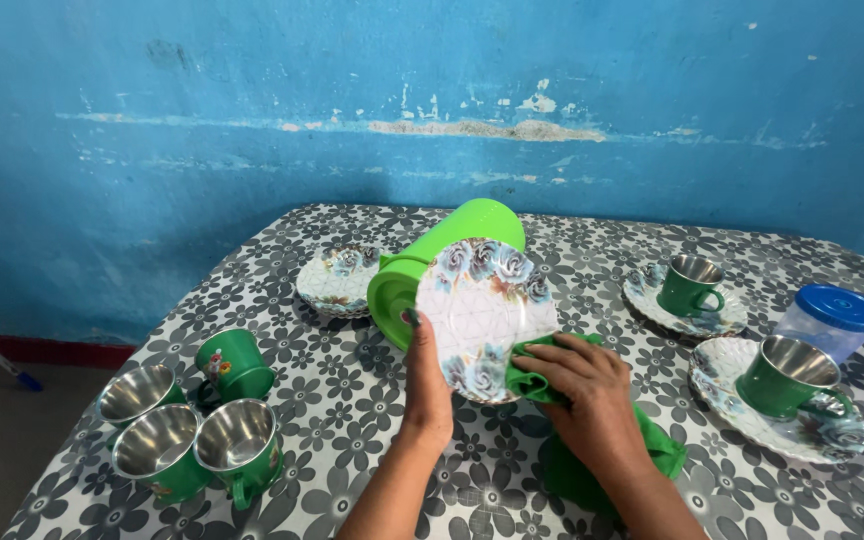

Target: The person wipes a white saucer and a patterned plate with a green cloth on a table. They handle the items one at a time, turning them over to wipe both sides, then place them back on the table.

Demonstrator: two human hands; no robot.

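Note:
My left hand (425, 385) holds a small white saucer with blue flower print (482, 310) upright by its lower left rim, over the middle of the table. My right hand (584, 388) presses a green cloth (577, 455) against the saucer's lower right face; the cloth trails down onto the table under my wrist. Right behind the saucer lies a green plastic jug (422, 262) on its side, partly hidden by the saucer.
A flower-patterned tablecloth (352, 400) covers the table. Several green steel-lined cups (192, 440) stand at the front left. A stack of saucers (337, 280) sits behind. Two cups on saucers (692, 290), (787, 380) and a blue-lidded container (832, 320) stand at right. A blue wall rises behind.

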